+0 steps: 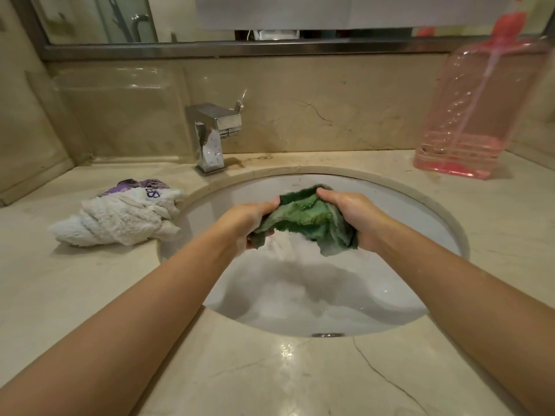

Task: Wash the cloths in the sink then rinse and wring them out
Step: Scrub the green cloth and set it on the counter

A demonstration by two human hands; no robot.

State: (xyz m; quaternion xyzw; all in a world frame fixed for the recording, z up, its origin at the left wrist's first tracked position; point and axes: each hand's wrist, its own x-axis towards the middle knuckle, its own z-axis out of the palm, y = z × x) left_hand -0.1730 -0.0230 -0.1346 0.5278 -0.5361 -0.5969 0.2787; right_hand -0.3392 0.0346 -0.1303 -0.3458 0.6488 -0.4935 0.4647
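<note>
1. Green cloth (309,217) is up over the sink (405,211), bunched between both hands, above the soapy water (300,289) and clear of it.
2. Its long axis runs left to right, hand to hand, sagging a little toward the near side; one end pokes out below the left hand, the other hangs in a ragged flap under the right hand.
3. Left hand (252,220) grips the cloth's left end, fingers curled round it, thumb on top, suds on the knuckles.
4. Right hand (357,217) clamps the right end, fingers wrapped under the fabric, thumb pressing over the top edge.
5. Both forearms come in from the near corners and meet over the middle of the basin.
6. Foam covers the water in the bowl; the overflow hole (327,335) shows at the near rim.
7. On the counter (270,379) left of the sink lies a white cloth (120,220), twisted into a roll, its right end touching the basin's edge.
8. A purple cloth (141,185) sits just behind the white one, touching it.
9. The chrome tap (214,136) stands behind the sink, left of centre, spout pointing right.
10. A pink pump bottle (474,115) stands at the back right, well apart from the hands, with a little pink liquid at the bottom.
</note>
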